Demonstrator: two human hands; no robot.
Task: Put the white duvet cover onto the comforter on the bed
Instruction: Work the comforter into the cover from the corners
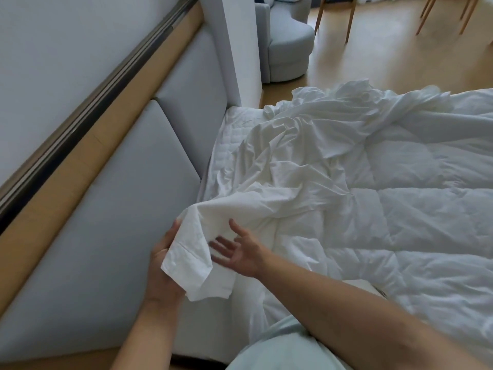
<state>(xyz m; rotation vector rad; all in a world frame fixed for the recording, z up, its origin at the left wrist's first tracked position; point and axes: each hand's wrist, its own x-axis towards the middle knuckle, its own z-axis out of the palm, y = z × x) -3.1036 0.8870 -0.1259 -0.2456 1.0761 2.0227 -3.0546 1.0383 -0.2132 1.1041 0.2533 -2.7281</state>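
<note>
Hands meet at the head of the bed [234, 134]: the left hand [164, 268] holds a corner of the white duvet cover [293, 161], fingers largely hidden under the cloth. The right hand [240, 253] hovers just beside that corner, fingers spread. The cover trails away rightward over the quilted comforter [413, 196], so the right hand looks better placed to take the next hold.

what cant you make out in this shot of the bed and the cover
Head view:
- Fingers of the left hand: hidden behind the duvet cover corner it holds.
- The cover's opening: lost in crumpled folds.
- Comforter: head end buried under the cover, far side cut off by the right edge.
- Wooden chairs: only legs show, the top edge cuts the rest.
</note>
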